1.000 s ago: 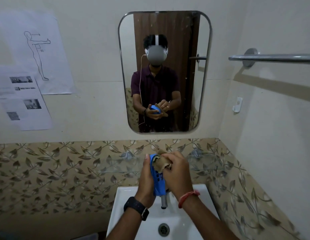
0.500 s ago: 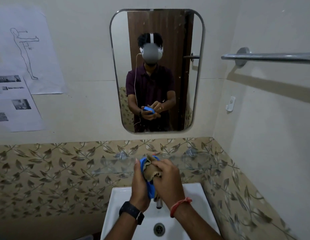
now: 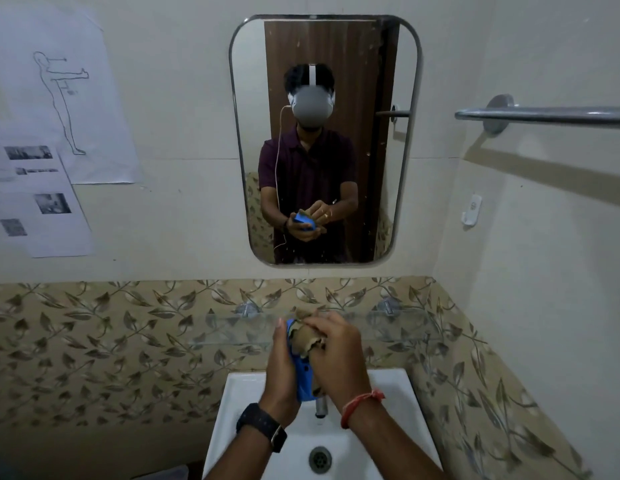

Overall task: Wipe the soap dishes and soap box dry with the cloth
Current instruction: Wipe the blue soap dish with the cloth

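A blue soap dish [image 3: 304, 375] stands on edge between my hands, above the white sink. My left hand [image 3: 279, 370] grips it from the left side. My right hand [image 3: 336, 355] presses a crumpled brown cloth [image 3: 303, 337] against the dish's upper part. Most of the dish is hidden by my fingers and the cloth. The mirror [image 3: 324, 140] shows the same hold from the front.
A white sink [image 3: 388, 410] with a drain [image 3: 320, 459] and a tap spout [image 3: 321, 407] lies below my hands. A glass shelf [image 3: 232, 332] runs along the leaf-patterned tiles. A steel towel bar [image 3: 544, 116] is at the upper right. Papers [image 3: 42, 168] hang on the left wall.
The cloth and my right hand have shifted a little over the dish's top. Both hands stay above the sink in the same grip.
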Demonstrator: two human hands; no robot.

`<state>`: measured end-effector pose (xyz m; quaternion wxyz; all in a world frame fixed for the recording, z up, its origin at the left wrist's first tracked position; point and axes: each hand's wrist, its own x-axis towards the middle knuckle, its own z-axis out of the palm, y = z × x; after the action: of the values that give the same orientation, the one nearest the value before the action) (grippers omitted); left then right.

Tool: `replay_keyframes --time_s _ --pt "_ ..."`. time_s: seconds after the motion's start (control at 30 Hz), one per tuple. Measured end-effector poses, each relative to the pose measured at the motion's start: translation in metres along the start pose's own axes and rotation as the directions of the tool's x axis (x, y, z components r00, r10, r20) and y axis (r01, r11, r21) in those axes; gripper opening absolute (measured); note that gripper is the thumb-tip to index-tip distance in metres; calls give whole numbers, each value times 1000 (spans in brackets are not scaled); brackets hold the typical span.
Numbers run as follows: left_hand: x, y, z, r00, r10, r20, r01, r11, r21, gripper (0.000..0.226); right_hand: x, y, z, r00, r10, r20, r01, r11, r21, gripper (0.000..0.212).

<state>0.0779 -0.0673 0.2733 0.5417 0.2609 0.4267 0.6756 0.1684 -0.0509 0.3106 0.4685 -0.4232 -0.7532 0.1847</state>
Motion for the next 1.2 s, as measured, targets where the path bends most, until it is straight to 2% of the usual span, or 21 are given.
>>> replay_keyframes --time_s 0.1,0.17,0.2,0.27,0.33,0.4,0.43,0.47,0.53,0.6,0.67,0.73,0.83,0.9,0.97,1.03,1.1,1.17,1.2 --pt "5 -1 -11 1000 -22 -17 22 999 -29 66 -12 4 -4 950 -43 310 12 995 101 33" --pt "10 3 -20 999 -35 -2 35 999 -30 68 -15 16 -13 865 -65 498 71 997 8 31" --pt "12 5 -22 1000 -25 -5 25 1000 -9 68 -14 22 -17 849 -66 525 108 993 -48 28" --pt "12 10 -18 1000 2 12 -2 999 35 68 -7 28 -21 902 -45 429 95 991 -94 18" --pt "12 12 -12 999 8 35 -11 997 82 69 1 22 -17 973 -20 230 41 995 -88 16" --pt "9 11 -4 999 18 42 -23 992 122 67 5 13 -6 999 2 52 -1 1000 -24 22" --pt "8 10 -3 999 17 42 -22 993 119 64 4 10 -1 1000 14 16 -15 999 34 24" --pt "8 10 -3 999 2 33 -5 995 98 63 0 9 4 999 8 39 -11 996 85 25" --pt "11 13 -9 1000 -26 5 26 999 42 66 -10 11 9 976 -52 209 27 992 121 23" --pt "15 18 -16 1000 -16 -5 16 999 28 68 -16 19 4 916 -75 393 54 996 65 24" --pt "19 19 -21 1000 -1 7 0 999 39 69 -14 26 -4 884 -34 467 71 996 -62 23" --pt "17 17 -15 1000 -1 22 0 998 68 69 -6 25 -9 939 14 342 40 988 -151 19" --pt "16 10 -6 998 0 56 -8 990 140 69 6 14 -4 999 28 20 -25 992 -121 21" --pt "11 9 -1 997 -21 69 11 990 140 65 6 11 3 1000 -10 -2 10 1000 -29 34" --pt "10 7 -2 996 -68 65 62 994 88 63 -3 13 4 988 -41 150 29 996 83 43" --pt "11 10 -8 991 -115 64 112 992 51 66 -14 23 -2 929 -79 363 20 986 164 32" --pt "10 12 -11 993 -112 36 109 992 66 68 -19 34 -13 822 -87 563 20 992 124 15" --pt "12 10 -14 997 -83 7 81 986 142 69 -20 42 -28 713 -83 696 55 997 62 15" --pt "11 11 -12 998 -64 -6 64 982 176 69 -17 44 -33 697 -90 712 94 995 33 20"
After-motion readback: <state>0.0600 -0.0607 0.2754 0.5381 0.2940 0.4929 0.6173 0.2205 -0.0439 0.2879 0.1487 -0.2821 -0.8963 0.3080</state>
